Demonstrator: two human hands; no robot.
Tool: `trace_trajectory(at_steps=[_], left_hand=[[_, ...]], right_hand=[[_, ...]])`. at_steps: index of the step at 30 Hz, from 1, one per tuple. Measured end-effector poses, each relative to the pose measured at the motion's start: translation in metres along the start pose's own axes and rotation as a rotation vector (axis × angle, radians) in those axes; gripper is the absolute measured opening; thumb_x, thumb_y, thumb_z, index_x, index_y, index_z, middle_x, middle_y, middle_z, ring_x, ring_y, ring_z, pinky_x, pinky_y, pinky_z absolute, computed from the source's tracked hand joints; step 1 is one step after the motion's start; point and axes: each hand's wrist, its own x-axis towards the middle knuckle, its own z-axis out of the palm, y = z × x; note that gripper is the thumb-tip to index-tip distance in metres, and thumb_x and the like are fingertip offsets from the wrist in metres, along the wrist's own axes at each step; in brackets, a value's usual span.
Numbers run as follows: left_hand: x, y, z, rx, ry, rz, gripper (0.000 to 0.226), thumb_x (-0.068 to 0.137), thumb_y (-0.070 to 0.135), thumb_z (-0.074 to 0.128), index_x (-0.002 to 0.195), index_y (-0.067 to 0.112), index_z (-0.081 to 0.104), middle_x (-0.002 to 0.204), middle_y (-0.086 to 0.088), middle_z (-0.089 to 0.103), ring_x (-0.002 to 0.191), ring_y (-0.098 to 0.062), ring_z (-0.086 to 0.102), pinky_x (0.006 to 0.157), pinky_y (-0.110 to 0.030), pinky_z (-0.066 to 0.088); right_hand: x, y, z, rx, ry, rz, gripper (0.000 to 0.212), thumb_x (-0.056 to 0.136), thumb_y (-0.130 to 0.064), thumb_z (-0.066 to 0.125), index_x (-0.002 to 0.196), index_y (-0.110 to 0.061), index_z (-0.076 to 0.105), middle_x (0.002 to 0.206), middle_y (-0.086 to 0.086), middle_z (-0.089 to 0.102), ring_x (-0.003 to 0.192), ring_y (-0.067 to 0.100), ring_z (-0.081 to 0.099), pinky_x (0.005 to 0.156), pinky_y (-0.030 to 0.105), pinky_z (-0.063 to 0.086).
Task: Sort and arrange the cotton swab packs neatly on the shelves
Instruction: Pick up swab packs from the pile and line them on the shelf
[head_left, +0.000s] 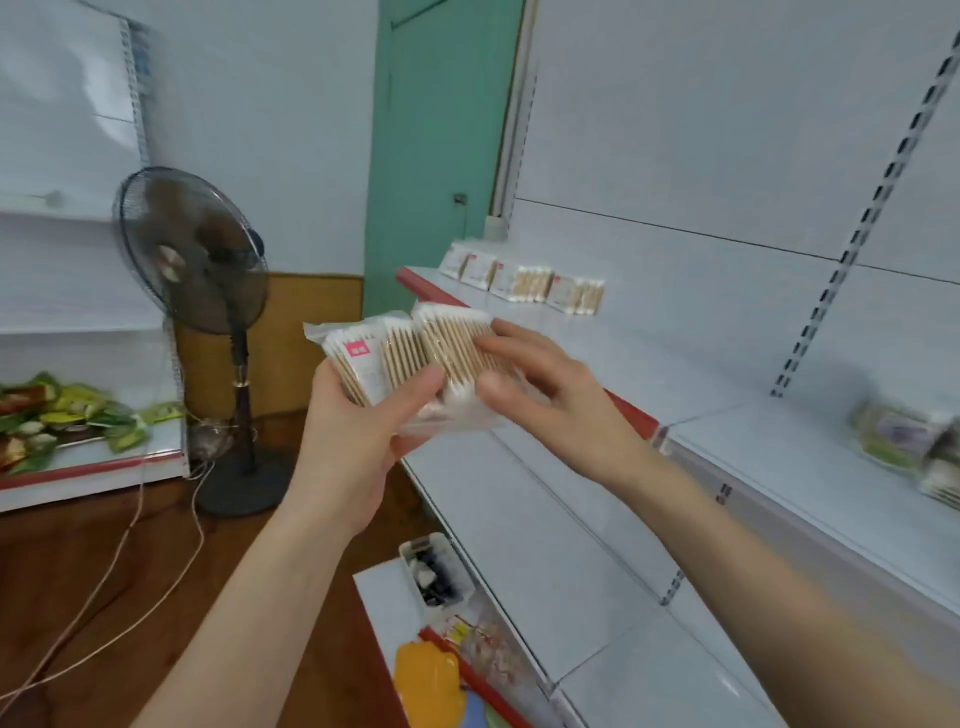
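Observation:
My left hand (358, 441) grips a bundle of clear cotton swab packs (400, 358) from below, its thumb across their front. The packs show wooden sticks with white tips, and one carries a pink label. My right hand (540, 384) pinches the rightmost pack of the bundle, fingers on top and thumb underneath. Several more swab packs (524, 283) stand in a row at the back of the white shelf (691, 364), near its far end. Both hands hover in front of this shelf's red edge.
A black standing fan (202, 291) with a trailing cord stands on the wooden floor at left. Green snack packets (67, 421) lie on a left shelf. Blurred packs (909, 441) sit at far right. Lower down are a small box (436, 571) and yellow items (431, 680). A green door (441, 130) is behind.

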Motion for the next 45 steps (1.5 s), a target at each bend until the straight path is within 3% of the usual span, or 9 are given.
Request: trace_trajectory(at_steps=[2, 5, 15, 20, 27, 29, 31, 37, 45], left_hand=[[0.028, 0.006, -0.037, 0.021, 0.046, -0.005, 0.074, 0.062, 0.022, 0.073, 0.132, 0.019, 0.047, 0.118, -0.004, 0.065, 0.103, -0.020, 0.066, 0.077, -0.037, 0.058], [0.061, 0.007, -0.080, 0.034, 0.075, -0.020, 0.067, 0.067, 0.020, 0.070, 0.131, 0.020, 0.048, 0.115, -0.002, 0.066, 0.101, -0.017, 0.067, 0.074, -0.033, 0.058], [0.192, -0.013, -0.178, 0.152, 0.260, 0.019, 0.073, 0.064, 0.018, 0.073, 0.131, 0.022, 0.043, 0.115, 0.001, 0.065, 0.101, -0.016, 0.066, 0.073, -0.033, 0.059], [0.289, -0.026, -0.196, 0.243, 0.226, 0.036, 0.066, 0.070, 0.015, 0.073, 0.129, 0.020, 0.044, 0.116, -0.003, 0.064, 0.103, -0.021, 0.065, 0.084, -0.045, 0.056], [0.397, -0.042, -0.208, 0.233, 0.185, 0.007, 0.065, 0.070, 0.017, 0.074, 0.128, 0.024, 0.045, 0.114, 0.002, 0.064, 0.102, -0.018, 0.065, 0.084, -0.043, 0.055], [0.425, -0.048, -0.207, 0.206, 0.148, -0.016, 0.064, 0.066, 0.020, 0.073, 0.125, 0.024, 0.048, 0.111, 0.002, 0.065, 0.098, -0.016, 0.066, 0.081, -0.039, 0.056], [0.454, -0.058, -0.200, 0.178, 0.081, -0.037, 0.066, 0.061, 0.024, 0.073, 0.122, 0.024, 0.049, 0.108, 0.004, 0.066, 0.094, -0.013, 0.067, 0.077, -0.033, 0.057], [0.530, -0.097, -0.167, 0.123, -0.204, -0.172, 0.050, 0.073, 0.012, 0.073, 0.118, 0.018, 0.053, 0.105, 0.000, 0.068, 0.094, -0.016, 0.068, 0.074, -0.033, 0.055], [0.566, -0.126, -0.111, -0.008, -0.522, -0.288, 0.056, 0.056, 0.021, 0.072, 0.110, 0.015, 0.056, 0.094, 0.002, 0.072, 0.084, -0.016, 0.071, 0.067, -0.030, 0.059]], right_hand=[[0.034, 0.002, 0.032, -0.079, -0.098, -0.014, 0.072, 0.068, -0.048, 0.067, 0.133, -0.025, 0.046, 0.132, -0.016, 0.037, 0.128, 0.002, 0.035, 0.108, 0.023, 0.030], [0.081, 0.011, 0.073, -0.083, -0.080, -0.020, 0.058, 0.075, -0.029, 0.074, 0.128, -0.021, 0.051, 0.121, -0.014, 0.048, 0.111, 0.006, 0.050, 0.097, 0.027, 0.046], [0.242, 0.075, 0.130, 0.286, 0.083, 0.148, 0.008, 0.096, -0.020, 0.044, 0.093, -0.024, 0.050, 0.082, -0.001, 0.068, 0.063, 0.012, 0.065, 0.051, 0.022, 0.048], [0.323, 0.126, 0.141, 0.284, 0.033, 0.221, 0.007, 0.096, -0.027, 0.046, 0.092, -0.026, 0.053, 0.069, -0.008, 0.069, 0.058, 0.007, 0.062, 0.051, 0.018, 0.047], [0.413, 0.178, 0.150, 0.221, 0.124, 0.298, 0.016, 0.091, -0.032, 0.055, 0.090, -0.017, 0.049, 0.088, 0.009, 0.068, 0.065, 0.015, 0.063, 0.058, 0.027, 0.051], [0.428, 0.191, 0.147, 0.270, 0.167, 0.337, 0.017, 0.091, -0.028, 0.056, 0.093, -0.012, 0.050, 0.091, 0.015, 0.068, 0.072, 0.022, 0.067, 0.068, 0.036, 0.055], [0.436, 0.199, 0.140, 0.334, 0.250, 0.370, 0.012, 0.093, -0.019, 0.054, 0.096, -0.008, 0.049, 0.076, 0.005, 0.069, 0.061, 0.009, 0.065, 0.058, 0.023, 0.054], [0.435, 0.229, 0.098, 0.065, 0.464, 0.517, 0.010, 0.091, -0.019, 0.057, 0.100, -0.016, 0.053, 0.087, 0.008, 0.066, 0.066, 0.013, 0.061, 0.060, 0.023, 0.051], [0.374, 0.216, 0.035, -0.142, 0.830, 0.652, 0.015, 0.091, -0.013, 0.056, 0.100, -0.025, 0.056, 0.083, 0.000, 0.061, 0.069, 0.012, 0.059, 0.060, 0.021, 0.048]])
